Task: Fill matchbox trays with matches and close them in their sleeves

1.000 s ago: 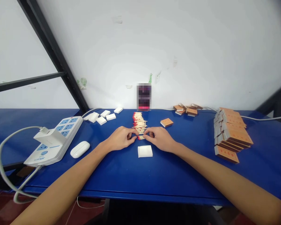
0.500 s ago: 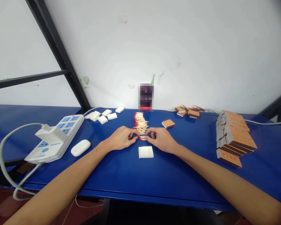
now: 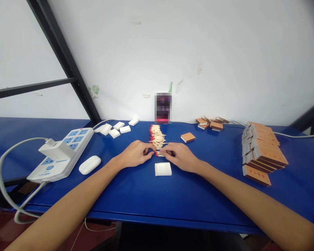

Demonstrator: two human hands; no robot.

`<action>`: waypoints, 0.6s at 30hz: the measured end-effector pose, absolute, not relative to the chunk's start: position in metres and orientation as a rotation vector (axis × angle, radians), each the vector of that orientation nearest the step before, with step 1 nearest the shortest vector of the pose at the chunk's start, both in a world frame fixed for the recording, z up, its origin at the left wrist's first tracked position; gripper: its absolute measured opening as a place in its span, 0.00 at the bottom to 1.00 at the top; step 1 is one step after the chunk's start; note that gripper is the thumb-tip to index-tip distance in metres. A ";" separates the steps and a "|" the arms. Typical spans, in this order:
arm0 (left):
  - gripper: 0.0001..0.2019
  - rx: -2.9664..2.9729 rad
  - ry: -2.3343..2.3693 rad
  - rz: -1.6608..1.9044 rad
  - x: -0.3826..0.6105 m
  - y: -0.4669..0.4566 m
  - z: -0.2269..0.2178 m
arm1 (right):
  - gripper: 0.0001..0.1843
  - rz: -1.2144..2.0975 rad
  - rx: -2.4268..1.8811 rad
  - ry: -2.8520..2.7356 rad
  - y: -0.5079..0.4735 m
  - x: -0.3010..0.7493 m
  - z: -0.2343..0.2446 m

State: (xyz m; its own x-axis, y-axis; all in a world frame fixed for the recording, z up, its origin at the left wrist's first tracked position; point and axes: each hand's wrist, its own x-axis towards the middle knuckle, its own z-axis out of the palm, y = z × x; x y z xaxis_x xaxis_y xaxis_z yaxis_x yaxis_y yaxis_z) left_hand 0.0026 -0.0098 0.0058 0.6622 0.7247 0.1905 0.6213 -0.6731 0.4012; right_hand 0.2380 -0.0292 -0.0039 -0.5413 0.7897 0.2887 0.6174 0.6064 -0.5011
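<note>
A long row of red-tipped matchsticks point(image 3: 157, 136) lies in the middle of the blue table point(image 3: 136, 195). My left hand point(image 3: 135, 154) and my right hand point(image 3: 181, 156) rest on the table at the near end of the row, their fingers curled and pinching a small bunch of matchsticks between them. A white inner matchbox tray point(image 3: 163, 169) lies just in front of my hands. A single orange matchbox point(image 3: 187, 137) sits to the right of the row.
At the left are a white power strip point(image 3: 61, 153) with a plugged adapter and cable, and a white earbud case point(image 3: 89, 165). Several white trays point(image 3: 117, 129) lie at the back left. Orange matchboxes are stacked at the right point(image 3: 261, 151) and scattered at the back point(image 3: 210, 123).
My right hand's fingers have closed in a little further on the near end of the matchstick row. The view has shifted slightly. Nothing else has moved.
</note>
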 end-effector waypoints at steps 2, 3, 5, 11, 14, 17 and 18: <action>0.10 2.584 1.071 0.480 0.002 -0.010 0.006 | 0.11 0.443 -1.113 -2.363 -0.029 0.238 -0.004; 0.10 2.585 1.072 0.480 0.002 -0.010 0.006 | 0.11 0.437 -1.115 -2.371 -0.029 0.238 -0.004; 0.10 2.580 1.080 0.482 0.002 -0.010 0.006 | 0.11 0.439 -1.125 -2.379 -0.030 0.238 -0.004; 0.10 2.567 1.080 0.501 0.002 -0.010 0.005 | 0.11 0.452 -1.120 -2.366 -0.029 0.238 -0.004; 0.10 2.577 1.073 0.497 0.003 -0.010 0.006 | 0.11 0.450 -1.120 -2.364 -0.029 0.238 -0.005; 0.10 2.582 1.081 0.488 0.003 -0.011 0.008 | 0.11 0.463 -1.129 -2.367 -0.030 0.238 -0.005; 0.10 2.580 1.086 0.487 0.003 -0.012 0.009 | 0.11 0.466 -1.127 -2.371 -0.030 0.238 -0.005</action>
State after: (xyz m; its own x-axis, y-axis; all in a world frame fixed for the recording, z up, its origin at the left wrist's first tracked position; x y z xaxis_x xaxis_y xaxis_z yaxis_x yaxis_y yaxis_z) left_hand 0.0029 -0.0117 0.0086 0.6570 0.7293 0.1911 0.6279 -0.6696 0.3966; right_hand 0.2385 -0.0299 -0.0051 -0.5518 0.7902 0.2668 0.6303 0.6046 -0.4871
